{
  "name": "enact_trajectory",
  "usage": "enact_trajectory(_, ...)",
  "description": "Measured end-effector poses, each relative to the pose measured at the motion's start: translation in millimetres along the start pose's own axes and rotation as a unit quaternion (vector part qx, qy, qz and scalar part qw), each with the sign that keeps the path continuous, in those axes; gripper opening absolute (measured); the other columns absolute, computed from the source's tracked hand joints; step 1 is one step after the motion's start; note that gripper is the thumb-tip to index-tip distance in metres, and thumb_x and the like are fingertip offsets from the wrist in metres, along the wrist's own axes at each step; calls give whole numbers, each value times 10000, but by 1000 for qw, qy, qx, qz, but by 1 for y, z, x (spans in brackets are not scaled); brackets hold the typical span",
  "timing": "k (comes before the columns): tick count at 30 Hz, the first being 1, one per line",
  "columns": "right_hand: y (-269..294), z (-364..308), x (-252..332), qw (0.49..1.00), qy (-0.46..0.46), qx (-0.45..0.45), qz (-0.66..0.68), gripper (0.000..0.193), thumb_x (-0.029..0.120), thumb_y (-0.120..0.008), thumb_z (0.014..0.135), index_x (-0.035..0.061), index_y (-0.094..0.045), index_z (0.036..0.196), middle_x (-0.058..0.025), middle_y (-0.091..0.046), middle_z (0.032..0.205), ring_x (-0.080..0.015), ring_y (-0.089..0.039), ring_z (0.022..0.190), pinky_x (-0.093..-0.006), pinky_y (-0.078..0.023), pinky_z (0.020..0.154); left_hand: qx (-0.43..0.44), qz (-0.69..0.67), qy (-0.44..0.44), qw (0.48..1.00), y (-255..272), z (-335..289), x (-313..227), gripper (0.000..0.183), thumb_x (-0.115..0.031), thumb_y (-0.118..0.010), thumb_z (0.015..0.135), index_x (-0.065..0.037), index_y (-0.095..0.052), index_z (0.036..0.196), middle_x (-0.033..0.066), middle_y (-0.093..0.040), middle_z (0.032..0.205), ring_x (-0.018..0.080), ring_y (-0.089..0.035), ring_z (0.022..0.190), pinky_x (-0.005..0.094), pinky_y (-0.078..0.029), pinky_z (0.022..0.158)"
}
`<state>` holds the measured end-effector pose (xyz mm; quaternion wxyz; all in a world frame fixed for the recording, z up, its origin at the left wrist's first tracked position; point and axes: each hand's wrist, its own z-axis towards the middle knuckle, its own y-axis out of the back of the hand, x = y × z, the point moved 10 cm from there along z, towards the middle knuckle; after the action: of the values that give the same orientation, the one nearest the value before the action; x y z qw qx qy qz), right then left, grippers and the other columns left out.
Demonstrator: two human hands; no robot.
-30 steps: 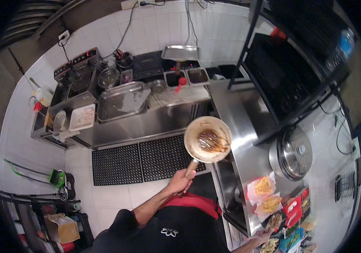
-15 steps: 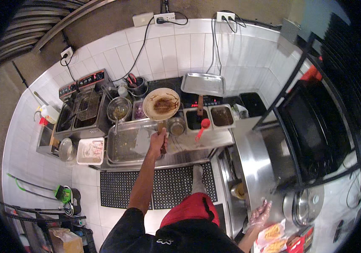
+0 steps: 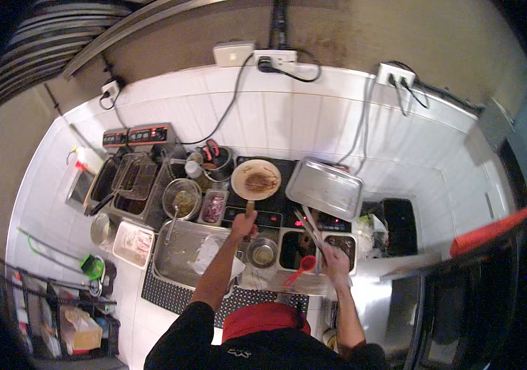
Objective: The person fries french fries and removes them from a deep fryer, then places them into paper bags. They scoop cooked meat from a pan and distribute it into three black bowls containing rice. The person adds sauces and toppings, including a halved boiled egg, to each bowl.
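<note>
My left hand [image 3: 244,227] is closed around the handle of a pale frying pan [image 3: 256,179], which has brown sauce residue smeared over its inside. The pan is over the black induction cooktop [image 3: 268,218] by the back wall. To the right, my right hand [image 3: 336,264], in a clear plastic glove, grips metal tongs [image 3: 311,227] that point up and left. Under the tongs lie two tubs of dark sauce [image 3: 290,257]. A red measuring scoop [image 3: 306,264] rests at the near edge of that tub. A small steel bowl [image 3: 262,253] stands between my hands.
A metal tray [image 3: 325,187] leans behind the tongs. On the left are a fryer with baskets [image 3: 133,176], a strainer bowl [image 3: 182,198], a tub of chopped purple onion [image 3: 214,207], a large steel tray [image 3: 171,259] and a white floury tub [image 3: 134,242]. A dark rack frame rises at right.
My right hand has come from the right-hand counter to the sauce tubs and now holds tongs. My left hand has moved the pan onto the cooktop. The view has shifted.
</note>
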<state>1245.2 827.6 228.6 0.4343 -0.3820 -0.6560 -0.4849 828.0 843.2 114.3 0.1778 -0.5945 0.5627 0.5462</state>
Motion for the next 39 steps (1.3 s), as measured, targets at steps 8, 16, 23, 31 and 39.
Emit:
enact_trajectory(8, -297, 221, 174, 841, 453, 12, -294, 291, 315, -639, 968, 53, -649, 1093, -151, -671, 846, -340, -612, 652, -469, -518, 614, -114, 352, -91, 924, 37, -119, -39, 601, -515, -726, 883, -7, -645, 1194, 233, -635, 1188, 395, -594, 1184, 587, -486, 962)
enact_trajectory(16, -412, 266, 171, 899, -55, 294, 319, 537, 509, -632, 1017, 66, -560, 1312, -115, -698, 1095, -148, -567, 620, -315, -449, 530, -82, 418, -23, 905, 77, -256, 15, 519, -424, -800, 794, -49, -640, 1114, 137, -629, 1150, 333, -600, 1155, 544, -498, 919)
enact_trajectory(23, -331, 106, 195, 910, -65, 261, 315, 464, 431, -739, 960, 64, -684, 1239, -73, -714, 949, -111, -529, 522, -268, -410, 468, -120, 328, -34, 936, 163, -252, 45, 258, -317, -714, 881, -82, -659, 971, 127, -659, 1034, 355, -663, 998, 521, -533, 878)
enact_trajectory(31, -260, 17, 155, 975, -90, 112, 169, 360, 331, -699, 1010, 66, -712, 1254, -1, -693, 888, -44, -513, 579, -222, -385, 483, 63, 383, -236, 891, 86, -242, 34, 475, -477, -733, 868, -52, -646, 1062, 154, -660, 1042, 344, -652, 1033, 488, -518, 867)
enact_trajectory(39, -254, -45, 128, 961, -162, -11, 222, 321, 223, -707, 1006, 31, -715, 1263, -18, -737, 1023, -53, -638, 765, -188, -511, 584, 59, 302, -193, 932, 126, -235, 90, 423, -376, -730, 858, -41, -651, 1105, 154, -677, 1051, 340, -668, 1032, 506, -534, 896)
